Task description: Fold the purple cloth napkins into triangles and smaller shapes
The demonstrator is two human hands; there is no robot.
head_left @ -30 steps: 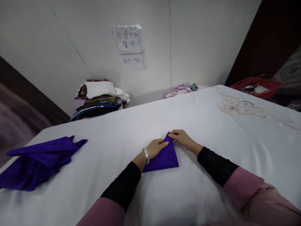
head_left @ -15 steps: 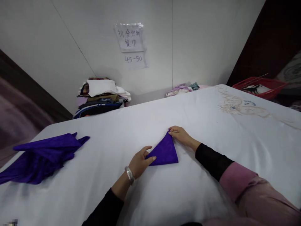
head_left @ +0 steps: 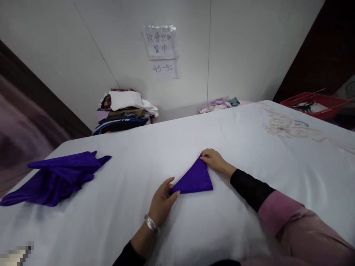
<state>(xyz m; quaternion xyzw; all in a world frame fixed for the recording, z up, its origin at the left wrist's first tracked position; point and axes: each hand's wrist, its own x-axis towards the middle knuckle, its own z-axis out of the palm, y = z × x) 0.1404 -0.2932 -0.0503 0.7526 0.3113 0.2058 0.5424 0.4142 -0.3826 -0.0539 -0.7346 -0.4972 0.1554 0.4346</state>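
A purple cloth napkin, folded into a triangle, lies on the white tablecloth in front of me. My right hand pinches its top corner between thumb and fingers. At the left corner is my left hand, with a silver bracelet on the wrist; its thumb and a finger close on the tip while the index finger stretches out. The napkin's right corner rests free on the cloth. Farther left, a heap of the same purple fabric lies crumpled near the table's edge.
The white tablecloth has an embroidered pattern at the right. Beyond its far edge sit a stack of folded clothes and some lilac cloth. A red basket stands at the far right. Handwritten paper signs hang on the wall.
My left hand has slid left and slightly down to the triangle's left tip, uncovering more of the napkin. The right hand keeps hold of the top corner. The camera view has shifted slightly.
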